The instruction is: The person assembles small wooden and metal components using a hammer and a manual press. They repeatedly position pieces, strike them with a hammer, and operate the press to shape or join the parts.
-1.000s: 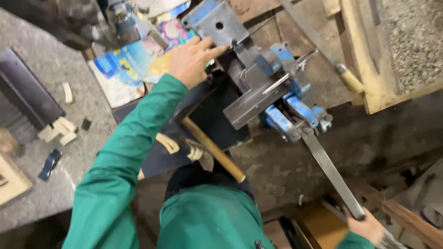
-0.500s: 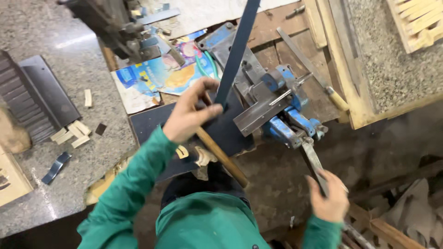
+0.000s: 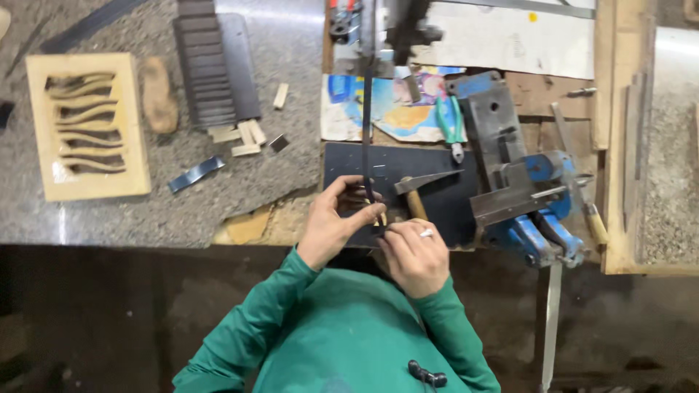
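Two hands meet on our long dark metal strip (image 3: 367, 138): left hand (image 3: 331, 224) pinches it, right hand (image 3: 415, 255) curled beside. Wooden-handled hammer (image 3: 416, 195) at three o'clock, blue bench vise (image 3: 535, 207) beyond on the desk (image 3: 145, 211).

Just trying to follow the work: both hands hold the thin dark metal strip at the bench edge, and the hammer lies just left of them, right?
Not quite. The head view shows the hammer just right of the thin dark metal strip, not left. The left hand and right hand do meet at the strip's lower end.
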